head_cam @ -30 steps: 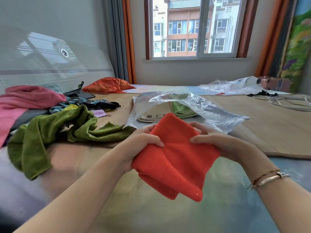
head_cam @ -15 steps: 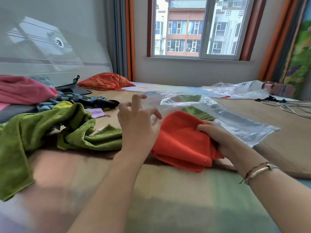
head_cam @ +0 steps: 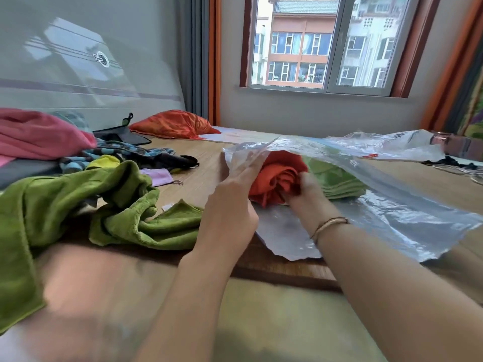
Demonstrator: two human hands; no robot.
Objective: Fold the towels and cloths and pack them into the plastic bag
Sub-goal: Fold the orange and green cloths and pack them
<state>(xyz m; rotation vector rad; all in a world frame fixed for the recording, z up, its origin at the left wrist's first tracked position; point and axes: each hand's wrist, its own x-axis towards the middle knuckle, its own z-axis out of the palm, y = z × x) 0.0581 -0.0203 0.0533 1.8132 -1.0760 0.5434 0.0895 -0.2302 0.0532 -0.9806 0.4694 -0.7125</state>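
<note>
Head view: left hand (head_cam: 235, 194) is holding the bag (head_cam: 392, 215) mouth up; right hand's (head_cam: 304, 186) grip is pushing the orange cloth (head_cam: 277, 176) inside, needing release next.

— What's behind the bed?
— A window (head_cam: 324, 43) with a brown frame, daylight coming in, apartment blocks outside. Orange and grey curtains (head_cam: 201, 58) hang left of it.
— And the walls?
— Plain grey wall (head_cam: 300, 111) beneath the sill.
</note>
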